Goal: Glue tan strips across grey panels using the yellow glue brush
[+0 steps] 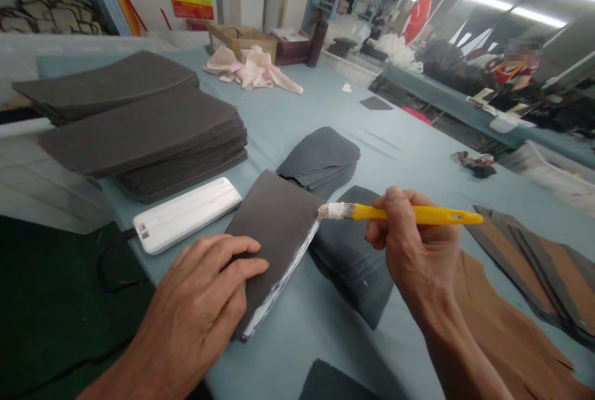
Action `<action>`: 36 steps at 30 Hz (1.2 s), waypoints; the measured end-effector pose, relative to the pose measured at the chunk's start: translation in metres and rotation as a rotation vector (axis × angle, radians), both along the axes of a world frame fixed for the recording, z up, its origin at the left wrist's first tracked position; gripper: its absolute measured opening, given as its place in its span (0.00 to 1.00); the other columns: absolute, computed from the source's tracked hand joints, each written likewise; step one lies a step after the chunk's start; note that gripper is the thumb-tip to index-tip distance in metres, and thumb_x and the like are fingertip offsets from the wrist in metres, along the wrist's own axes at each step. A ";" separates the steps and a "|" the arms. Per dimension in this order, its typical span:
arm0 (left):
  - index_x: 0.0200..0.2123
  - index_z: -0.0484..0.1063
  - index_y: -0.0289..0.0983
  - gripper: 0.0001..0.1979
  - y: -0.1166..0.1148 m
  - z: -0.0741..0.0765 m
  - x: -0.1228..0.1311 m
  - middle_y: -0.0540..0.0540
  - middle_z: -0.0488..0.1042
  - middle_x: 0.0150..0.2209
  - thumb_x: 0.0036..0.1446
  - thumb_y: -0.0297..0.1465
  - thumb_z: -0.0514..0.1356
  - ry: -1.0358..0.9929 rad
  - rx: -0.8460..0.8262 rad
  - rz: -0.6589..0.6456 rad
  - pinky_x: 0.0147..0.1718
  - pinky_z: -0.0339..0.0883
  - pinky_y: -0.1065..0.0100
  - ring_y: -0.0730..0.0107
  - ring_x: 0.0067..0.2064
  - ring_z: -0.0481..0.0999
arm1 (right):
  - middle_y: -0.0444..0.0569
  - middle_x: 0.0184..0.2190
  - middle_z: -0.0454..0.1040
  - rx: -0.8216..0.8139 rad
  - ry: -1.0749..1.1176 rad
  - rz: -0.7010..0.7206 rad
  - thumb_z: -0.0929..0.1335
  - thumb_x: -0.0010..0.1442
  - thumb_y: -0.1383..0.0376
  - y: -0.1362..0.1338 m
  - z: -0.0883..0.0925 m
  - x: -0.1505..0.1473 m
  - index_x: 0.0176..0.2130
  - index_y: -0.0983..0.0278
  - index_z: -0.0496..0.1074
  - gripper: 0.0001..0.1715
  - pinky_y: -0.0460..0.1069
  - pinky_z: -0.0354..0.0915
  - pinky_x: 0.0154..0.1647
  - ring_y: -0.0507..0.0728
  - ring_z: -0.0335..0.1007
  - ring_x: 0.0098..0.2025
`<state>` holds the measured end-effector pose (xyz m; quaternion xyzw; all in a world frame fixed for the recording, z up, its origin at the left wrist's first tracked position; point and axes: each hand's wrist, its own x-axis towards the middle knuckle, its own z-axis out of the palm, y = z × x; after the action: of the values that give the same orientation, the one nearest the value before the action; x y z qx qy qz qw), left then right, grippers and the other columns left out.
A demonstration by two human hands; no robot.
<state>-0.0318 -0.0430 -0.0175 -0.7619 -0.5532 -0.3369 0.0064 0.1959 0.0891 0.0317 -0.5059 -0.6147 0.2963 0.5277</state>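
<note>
My left hand (209,291) lies flat with fingers stretched over a dark grey rectangular piece (279,214) on the table. A white, wet-looking strip runs along the right edge of that piece. In my right hand (413,239) is a paintbrush (427,214) with a yellow handle, gripped between thumb and fingers. Its bristle tip touches the far right corner of the piece, and white stuff coats the ferrule. Close by lie a dark stack of cut pieces (357,263) under the brush and another small stack (323,155) behind.
Tall stacks of dark sheets (176,121) stand at the left, beside a white plastic device (186,214). Pink cloth (255,71) and a cardboard box (242,40) sit at the back. Brown cut pieces (502,319) lie at the right. A person (515,71) is in the far background.
</note>
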 end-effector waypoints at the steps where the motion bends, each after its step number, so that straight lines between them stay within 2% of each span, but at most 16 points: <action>1: 0.51 0.75 0.42 0.17 0.000 0.000 0.000 0.49 0.76 0.54 0.71 0.21 0.51 -0.001 -0.004 -0.001 0.55 0.60 0.64 0.66 0.56 0.71 | 0.41 0.15 0.69 -0.008 -0.018 0.005 0.72 0.66 0.43 0.002 -0.002 -0.001 0.30 0.63 0.74 0.27 0.44 0.60 0.16 0.49 0.62 0.15; 6: 0.51 0.75 0.42 0.17 -0.001 -0.001 0.000 0.48 0.76 0.54 0.71 0.21 0.51 0.002 -0.003 0.006 0.56 0.60 0.63 0.66 0.55 0.72 | 0.41 0.16 0.70 0.015 -0.051 -0.032 0.70 0.67 0.43 0.021 -0.011 0.000 0.32 0.63 0.73 0.27 0.45 0.60 0.17 0.50 0.63 0.16; 10: 0.51 0.75 0.41 0.16 -0.002 -0.003 0.000 0.48 0.77 0.54 0.71 0.21 0.51 -0.007 0.003 0.004 0.56 0.61 0.62 0.65 0.56 0.72 | 0.41 0.16 0.70 0.033 -0.010 -0.058 0.72 0.66 0.43 0.022 -0.008 0.003 0.31 0.63 0.74 0.27 0.45 0.60 0.17 0.50 0.63 0.16; 15: 0.51 0.76 0.41 0.16 -0.002 -0.001 0.001 0.47 0.78 0.54 0.71 0.22 0.52 -0.006 -0.021 0.017 0.54 0.64 0.58 0.62 0.55 0.74 | 0.42 0.16 0.71 0.014 0.038 -0.070 0.74 0.63 0.42 0.001 0.000 0.009 0.32 0.62 0.75 0.27 0.45 0.62 0.18 0.51 0.64 0.17; 19: 0.46 0.77 0.39 0.13 -0.003 0.010 0.014 0.44 0.80 0.50 0.72 0.25 0.52 0.009 -0.037 0.067 0.50 0.71 0.54 0.58 0.52 0.78 | 0.42 0.18 0.72 0.032 0.074 -0.107 0.75 0.61 0.42 -0.021 0.011 0.012 0.33 0.61 0.75 0.26 0.47 0.64 0.21 0.52 0.66 0.19; 21: 0.47 0.77 0.38 0.13 -0.005 0.016 0.026 0.43 0.81 0.51 0.73 0.26 0.52 0.004 -0.057 0.089 0.52 0.74 0.51 0.55 0.54 0.79 | 0.41 0.19 0.72 0.006 0.074 -0.139 0.75 0.62 0.44 -0.033 0.019 0.012 0.33 0.60 0.76 0.23 0.48 0.64 0.23 0.53 0.67 0.20; 24: 0.59 0.73 0.34 0.16 -0.010 0.021 0.048 0.37 0.77 0.62 0.72 0.29 0.53 0.015 -0.110 0.108 0.63 0.73 0.45 0.49 0.64 0.75 | 0.41 0.18 0.72 -0.081 0.099 -0.146 0.75 0.63 0.47 -0.048 0.032 0.008 0.33 0.56 0.75 0.18 0.49 0.64 0.25 0.55 0.67 0.21; 27: 0.69 0.63 0.29 0.27 -0.009 0.020 0.068 0.32 0.67 0.71 0.71 0.34 0.58 0.000 -0.192 0.091 0.70 0.67 0.45 0.45 0.73 0.67 | 0.42 0.17 0.72 -0.107 0.183 -0.016 0.77 0.61 0.47 -0.058 0.039 -0.001 0.31 0.56 0.76 0.18 0.49 0.62 0.22 0.54 0.67 0.19; 30: 0.70 0.60 0.26 0.33 -0.002 0.014 0.082 0.28 0.64 0.72 0.68 0.37 0.62 -0.033 -0.296 0.069 0.73 0.62 0.46 0.42 0.74 0.63 | 0.43 0.18 0.72 -0.113 0.205 0.203 0.76 0.61 0.43 -0.066 0.039 -0.014 0.32 0.56 0.78 0.21 0.47 0.62 0.19 0.54 0.67 0.19; 33: 0.70 0.60 0.27 0.33 0.009 0.005 0.089 0.26 0.63 0.73 0.69 0.35 0.61 -0.057 -0.371 0.081 0.74 0.59 0.43 0.41 0.75 0.63 | 0.43 0.18 0.71 -0.161 0.106 0.345 0.73 0.64 0.42 -0.075 0.038 -0.029 0.29 0.58 0.77 0.25 0.46 0.63 0.19 0.53 0.66 0.19; 36: 0.70 0.61 0.34 0.28 0.018 0.000 0.093 0.32 0.67 0.71 0.70 0.31 0.57 -0.108 -0.358 0.083 0.72 0.62 0.42 0.42 0.73 0.66 | 0.43 0.17 0.70 -0.204 0.022 0.419 0.72 0.66 0.42 -0.083 0.040 -0.044 0.23 0.59 0.72 0.30 0.45 0.64 0.19 0.52 0.65 0.19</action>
<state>0.0609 -0.0250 -0.0171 -0.7082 -0.6348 -0.2730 -0.1449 0.1519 0.0057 0.0714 -0.4144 -0.6674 0.4655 0.4077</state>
